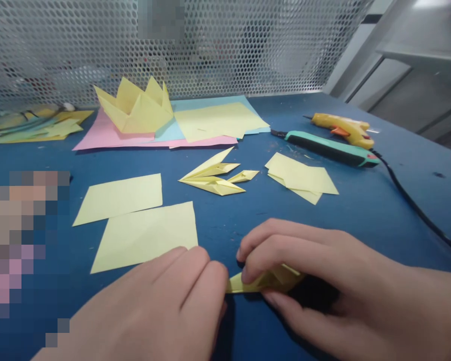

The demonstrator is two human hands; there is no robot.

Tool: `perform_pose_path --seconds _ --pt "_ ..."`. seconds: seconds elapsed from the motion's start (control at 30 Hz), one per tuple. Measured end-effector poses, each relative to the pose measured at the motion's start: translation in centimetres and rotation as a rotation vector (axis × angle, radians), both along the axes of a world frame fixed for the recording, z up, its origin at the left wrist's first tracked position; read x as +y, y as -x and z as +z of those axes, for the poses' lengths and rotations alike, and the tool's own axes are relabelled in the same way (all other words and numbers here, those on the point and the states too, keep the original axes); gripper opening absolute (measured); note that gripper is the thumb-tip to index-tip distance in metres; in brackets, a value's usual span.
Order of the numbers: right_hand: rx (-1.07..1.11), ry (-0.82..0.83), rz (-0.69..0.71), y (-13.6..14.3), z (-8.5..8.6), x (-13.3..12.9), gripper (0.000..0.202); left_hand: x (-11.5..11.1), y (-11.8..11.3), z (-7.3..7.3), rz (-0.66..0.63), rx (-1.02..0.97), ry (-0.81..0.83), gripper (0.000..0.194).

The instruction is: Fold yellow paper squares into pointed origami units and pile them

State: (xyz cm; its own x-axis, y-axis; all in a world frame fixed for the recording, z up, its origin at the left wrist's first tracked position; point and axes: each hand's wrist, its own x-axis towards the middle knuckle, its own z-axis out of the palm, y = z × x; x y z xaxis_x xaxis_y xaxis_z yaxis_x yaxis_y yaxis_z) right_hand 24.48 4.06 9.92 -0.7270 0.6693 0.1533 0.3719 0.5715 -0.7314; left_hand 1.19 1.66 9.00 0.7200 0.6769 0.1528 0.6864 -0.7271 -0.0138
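Note:
A small folded yellow paper piece [265, 282] lies on the blue table [361, 215] near the front edge. My right hand [323, 281] covers it, fingers curled over its right part and pinching it. The fingertips of my left hand [173, 306] press on the piece's left tip. Most of the piece is hidden under the two hands. Just left of my left hand lies a flat yellow sheet [146, 235].
Another yellow sheet [120, 198], folded pointed yellow pieces [214, 178] and cut yellow scraps [302, 178] lie mid-table. Behind them stand a yellow paper crown [135, 108] on pink, blue and yellow sheets [214, 123], and a glue gun [342, 129], a teal tool [330, 149] and a black cord [417, 208] at right. A perforated metal screen [248, 45] closes the back.

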Motion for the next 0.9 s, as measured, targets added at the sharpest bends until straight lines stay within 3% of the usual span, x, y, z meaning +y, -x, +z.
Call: perform_pose_path --seconds 0.1,0.23,0.5,0.73,0.9 --pt "0.026 0.068 0.032 0.2 -0.1 0.2 0.027 0.4 0.1 -0.7 -0.018 -0.076 0.113 0.022" --pt "0.035 0.139 -0.05 0.5 -0.2 0.2 0.017 0.5 0.1 -1.3 -0.005 -0.213 0.197 0.025" --pt "0.011 0.053 -0.08 0.7 -0.6 -0.1 0.013 0.6 -0.2 -1.2 -0.04 -0.217 0.191 0.019" --pt "-0.021 0.03 -0.095 0.7 -0.7 0.3 0.013 0.9 -0.8 -0.1 -0.108 -0.129 0.067 0.028" --pt "-0.01 0.038 -0.051 0.6 -0.6 0.8 0.012 0.8 -0.9 -0.5 -0.043 -0.202 0.131 0.026"
